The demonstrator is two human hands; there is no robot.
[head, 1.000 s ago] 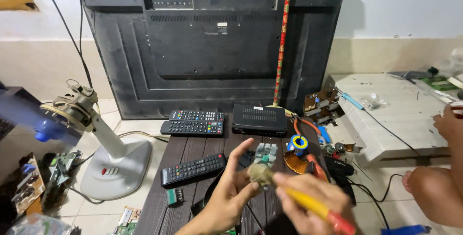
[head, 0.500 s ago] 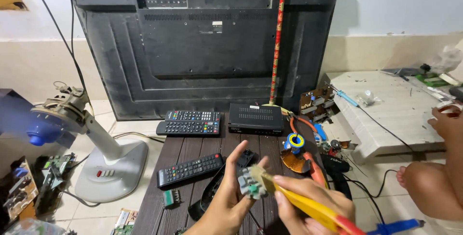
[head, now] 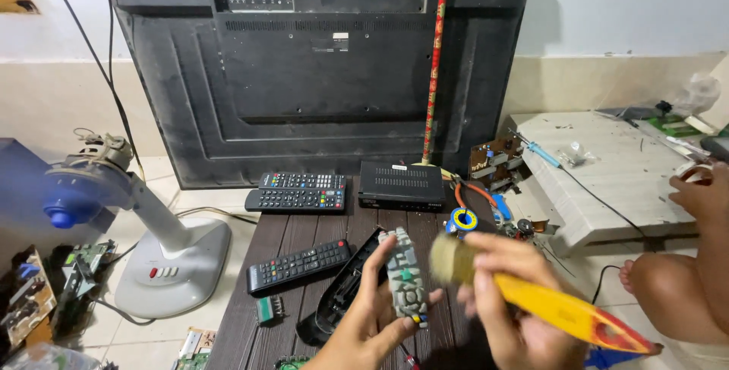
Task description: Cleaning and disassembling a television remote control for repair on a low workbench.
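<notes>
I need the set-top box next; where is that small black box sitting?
In the head view, the black set-top box sits at the table's far edge, centre, before the television's back panel, right of two remotes.

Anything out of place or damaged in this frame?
Yes. A remote lies opened: its empty black shell sits on the dark table while the left hand holds the loose grey keypad. The right hand holds a brush beside it. The fan at left has no guard or blades.
</notes>
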